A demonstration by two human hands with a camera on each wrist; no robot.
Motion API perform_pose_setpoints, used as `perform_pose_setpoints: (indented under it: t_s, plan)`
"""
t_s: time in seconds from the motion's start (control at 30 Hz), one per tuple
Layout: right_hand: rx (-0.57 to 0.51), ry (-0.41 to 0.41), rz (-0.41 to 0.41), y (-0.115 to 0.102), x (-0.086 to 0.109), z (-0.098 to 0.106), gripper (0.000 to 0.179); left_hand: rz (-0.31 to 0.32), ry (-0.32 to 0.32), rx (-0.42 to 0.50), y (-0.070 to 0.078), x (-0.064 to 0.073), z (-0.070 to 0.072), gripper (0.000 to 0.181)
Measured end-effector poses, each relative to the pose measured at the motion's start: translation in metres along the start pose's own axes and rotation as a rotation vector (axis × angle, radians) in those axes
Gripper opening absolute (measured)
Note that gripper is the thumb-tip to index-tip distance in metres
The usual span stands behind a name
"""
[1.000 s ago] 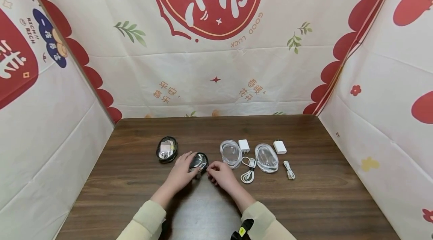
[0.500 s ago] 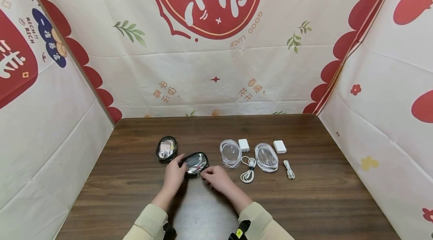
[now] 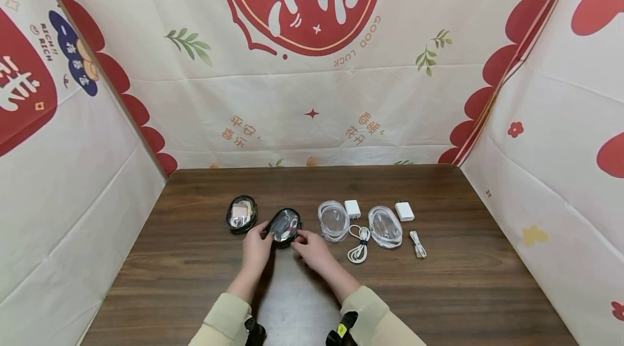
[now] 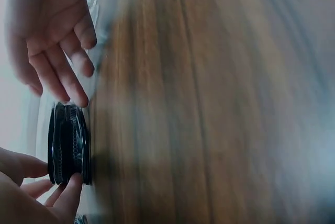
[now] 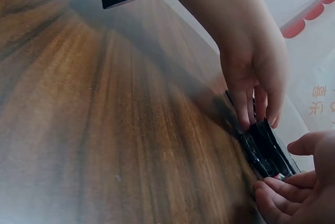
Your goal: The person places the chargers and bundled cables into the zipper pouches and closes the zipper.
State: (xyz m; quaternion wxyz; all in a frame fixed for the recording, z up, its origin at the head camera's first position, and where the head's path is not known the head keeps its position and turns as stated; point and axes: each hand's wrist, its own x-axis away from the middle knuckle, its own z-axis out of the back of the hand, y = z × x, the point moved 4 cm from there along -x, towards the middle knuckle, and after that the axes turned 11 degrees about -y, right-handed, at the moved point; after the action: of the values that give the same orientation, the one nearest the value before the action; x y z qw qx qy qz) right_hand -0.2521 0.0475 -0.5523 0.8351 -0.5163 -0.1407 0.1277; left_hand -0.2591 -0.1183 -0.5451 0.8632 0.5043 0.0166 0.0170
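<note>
A small oval pouch [image 3: 285,226] with a clear top and black zippered rim is between my two hands in the head view. My left hand [image 3: 257,248] pinches its near-left end, thumb on one face and fingers on the other, as the left wrist view also shows with the pouch [image 4: 68,145] edge-on. Its zipper side gapes in the right wrist view. My right hand [image 3: 313,249] is at the pouch's right edge. There, its fingers [image 4: 65,72] are loosely extended, tips right at the pouch's end. Something white and red shows through the clear top.
Left of my hands lies another black-rimmed pouch [image 3: 241,214] holding a charger and cable. To the right are two clear pouches [image 3: 333,221], two white charger plugs [image 3: 352,209], a coiled white cable [image 3: 358,248] and a short bundled cable [image 3: 417,245]. Fabric walls enclose the wooden table [image 3: 195,281].
My left hand has slid from over the pouch to its left end. The pouch has turned and shifted slightly away from me. My right hand has stayed by its right edge.
</note>
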Motion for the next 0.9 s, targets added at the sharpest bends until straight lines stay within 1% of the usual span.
perform_pose_setpoints:
  t_s: [0.1, 0.23, 0.33, 0.53, 0.67, 0.77, 0.9]
  plan:
    - [0.043, 0.020, 0.015, 0.001, -0.007, 0.002, 0.048, 0.003, 0.031, 0.017, 0.001, -0.002, -0.002, 0.034]
    - [0.041, 0.035, 0.013, 0.001, -0.014, 0.005, 0.048, 0.013, 0.064, 0.077, 0.000, -0.006, -0.007, 0.035]
    - [0.028, 0.045, 0.015, 0.001, -0.017, 0.007, 0.047, 0.024, 0.071, 0.114, -0.002, -0.010, -0.013, 0.037]
    - [0.070, 0.062, 0.017, 0.001, -0.021, 0.012, 0.046, 0.044, 0.098, 0.175, -0.001, -0.015, -0.022, 0.039]
    - [0.092, 0.059, 0.021, 0.001, -0.023, 0.014, 0.045, 0.051, 0.143, 0.199, 0.000, -0.017, -0.027, 0.037]
    - [0.089, 0.065, 0.019, 0.001, -0.024, 0.015, 0.045, 0.056, 0.176, 0.203, 0.001, -0.017, -0.029, 0.036]
    - [0.077, 0.071, 0.011, 0.003, -0.025, 0.016, 0.046, 0.077, 0.196, 0.220, 0.004, -0.016, -0.032, 0.037]
